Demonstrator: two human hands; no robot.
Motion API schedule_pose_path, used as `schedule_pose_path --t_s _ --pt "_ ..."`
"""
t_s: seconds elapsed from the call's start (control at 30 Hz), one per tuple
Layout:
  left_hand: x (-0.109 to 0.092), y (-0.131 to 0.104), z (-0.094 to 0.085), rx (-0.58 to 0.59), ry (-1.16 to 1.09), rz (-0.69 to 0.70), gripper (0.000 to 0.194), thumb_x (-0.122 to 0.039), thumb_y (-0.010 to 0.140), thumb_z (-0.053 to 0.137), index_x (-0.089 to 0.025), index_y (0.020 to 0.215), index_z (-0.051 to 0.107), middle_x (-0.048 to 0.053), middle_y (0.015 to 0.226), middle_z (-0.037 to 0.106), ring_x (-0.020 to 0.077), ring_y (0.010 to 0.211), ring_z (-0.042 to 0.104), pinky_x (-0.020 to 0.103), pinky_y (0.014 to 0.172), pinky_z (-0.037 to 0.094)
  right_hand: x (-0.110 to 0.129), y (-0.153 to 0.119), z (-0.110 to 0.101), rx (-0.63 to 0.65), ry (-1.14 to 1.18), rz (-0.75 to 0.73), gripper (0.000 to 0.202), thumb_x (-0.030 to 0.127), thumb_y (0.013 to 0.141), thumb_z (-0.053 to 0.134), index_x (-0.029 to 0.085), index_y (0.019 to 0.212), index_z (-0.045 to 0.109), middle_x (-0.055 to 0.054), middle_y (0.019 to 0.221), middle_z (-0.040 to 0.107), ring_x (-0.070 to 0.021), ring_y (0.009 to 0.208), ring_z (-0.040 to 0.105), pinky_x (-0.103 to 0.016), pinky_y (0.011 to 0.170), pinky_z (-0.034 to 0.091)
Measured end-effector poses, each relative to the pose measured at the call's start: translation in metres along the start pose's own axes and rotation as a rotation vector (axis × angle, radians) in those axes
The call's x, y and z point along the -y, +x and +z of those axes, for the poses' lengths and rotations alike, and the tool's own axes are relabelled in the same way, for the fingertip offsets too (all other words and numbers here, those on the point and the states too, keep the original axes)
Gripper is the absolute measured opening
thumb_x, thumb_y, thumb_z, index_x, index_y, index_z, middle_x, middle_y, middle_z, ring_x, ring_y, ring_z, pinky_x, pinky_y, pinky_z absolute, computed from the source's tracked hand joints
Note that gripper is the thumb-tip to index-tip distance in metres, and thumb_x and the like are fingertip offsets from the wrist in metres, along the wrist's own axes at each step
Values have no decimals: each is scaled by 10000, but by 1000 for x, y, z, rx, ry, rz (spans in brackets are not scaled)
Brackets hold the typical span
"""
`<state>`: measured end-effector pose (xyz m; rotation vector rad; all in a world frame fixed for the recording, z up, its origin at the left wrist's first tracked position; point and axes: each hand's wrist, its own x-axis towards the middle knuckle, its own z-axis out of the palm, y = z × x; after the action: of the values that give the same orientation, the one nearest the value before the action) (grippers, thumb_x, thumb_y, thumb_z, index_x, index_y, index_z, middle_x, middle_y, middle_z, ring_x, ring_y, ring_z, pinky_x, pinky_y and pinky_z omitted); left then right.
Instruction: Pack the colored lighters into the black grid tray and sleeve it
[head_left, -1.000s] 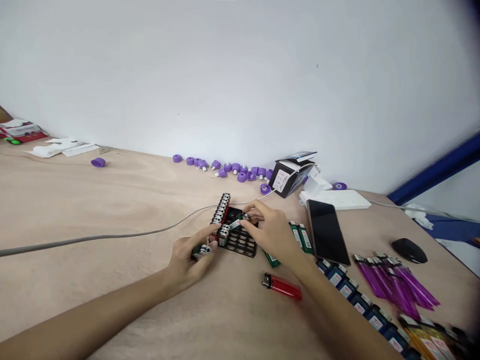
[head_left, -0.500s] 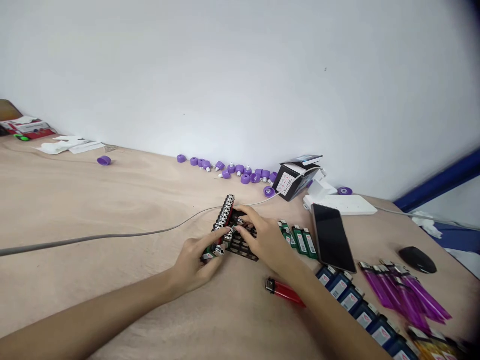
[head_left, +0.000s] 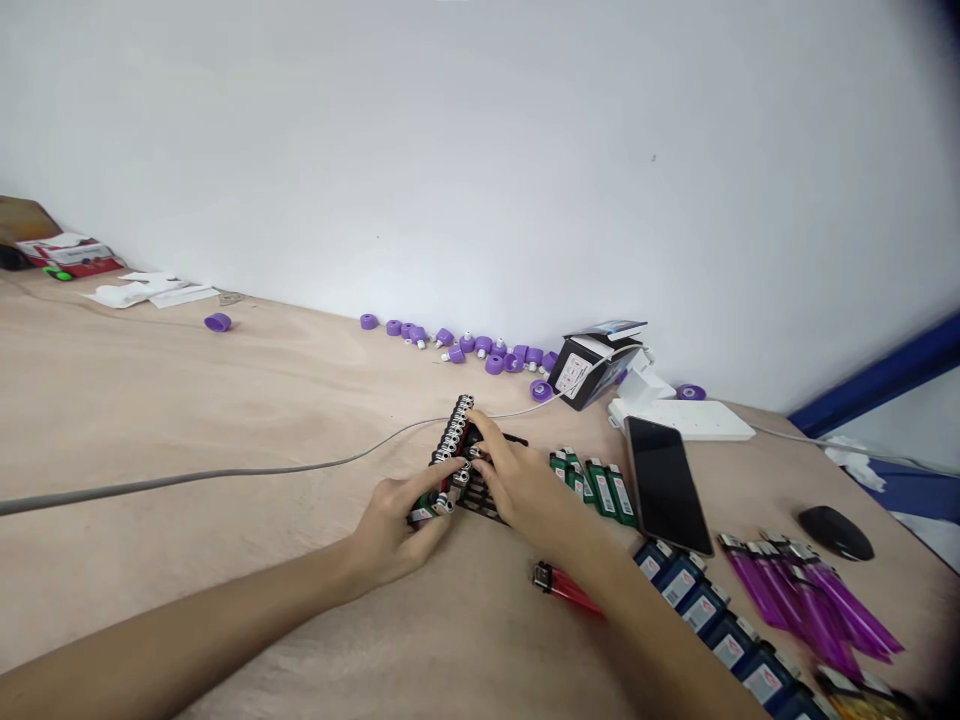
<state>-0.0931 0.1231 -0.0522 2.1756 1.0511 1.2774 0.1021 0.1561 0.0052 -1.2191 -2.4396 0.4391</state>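
Note:
Near the middle of the table stands a black slotted tray [head_left: 480, 496], tilted, with a row of lighters [head_left: 454, 430] along its left side, their metal tops facing me. My left hand [head_left: 394, 520] is closed around a green lighter [head_left: 424, 513] at the tray's near left corner, its index finger reaching over the lighter tops. From the right, my right hand [head_left: 517, 485] bends its fingers onto the tray, thumb and index finger around a lighter top; the lighter's body is hidden. A red lighter [head_left: 566, 588] lies partly under my right forearm.
Right of my hands lie green lighters [head_left: 600, 488], a phone [head_left: 666, 485], blue lighters [head_left: 701, 608], purple lighters [head_left: 810, 600] and a black mouse [head_left: 835, 532]. Behind are purple caps [head_left: 484, 346], a black box [head_left: 589, 375] and a white power strip [head_left: 682, 419]. A grey cable [head_left: 225, 477] crosses the table.
The view has shifted slightly. My right hand's fingers have moved a little over the tray, uncovering more of its far right edge. My left hand keeps its hold.

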Motion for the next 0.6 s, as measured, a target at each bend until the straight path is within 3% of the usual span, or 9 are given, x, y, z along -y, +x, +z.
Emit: schedule_pose_path --t_s 0.2,0.33,0.43,0.53,0.6 --pt "-2 2 0 8 -11 7 522 -77 802 506 -170 1313 553 -21 738 644 44 455 399 157 482 355 -4 -2 5 60 72 15 649 99 958 368 180 1560 141 -123 972 715 -245 805 673 -359 738 526" --pt "-2 3 -1 10 -29 10 512 -83 819 514 -176 1321 543 -21 749 644 44 462 403 157 485 362 -8 -1 2 69 140 14 650 111 965 358 185 1562 112 -127 1055 715 -241 908 673 -363 805 507" --pt "-3 1 -1 -21 -49 18 479 -83 828 526 -179 1297 551 -29 734 625 50 483 421 157 498 371 -3 -1 -10 -47 196 0 555 156 964 405 178 1501 263 -110 1107 708 -237 994 652 -369 853 491" --pt "-6 -1 0 -52 -96 17 387 -67 824 517 -176 1190 585 -34 723 609 57 517 455 158 524 387 13 -5 -27 -142 236 -63 297 187 945 482 176 1236 537 -53 929 708 -198 865 649 -322 805 484" --pt "-12 -3 2 -50 -142 -17 264 -78 829 512 -172 1059 601 -36 712 596 62 534 470 163 543 398 27 -9 -35 -125 261 -124 180 207 908 570 186 1084 599 -30 890 687 -178 822 630 -299 781 476"
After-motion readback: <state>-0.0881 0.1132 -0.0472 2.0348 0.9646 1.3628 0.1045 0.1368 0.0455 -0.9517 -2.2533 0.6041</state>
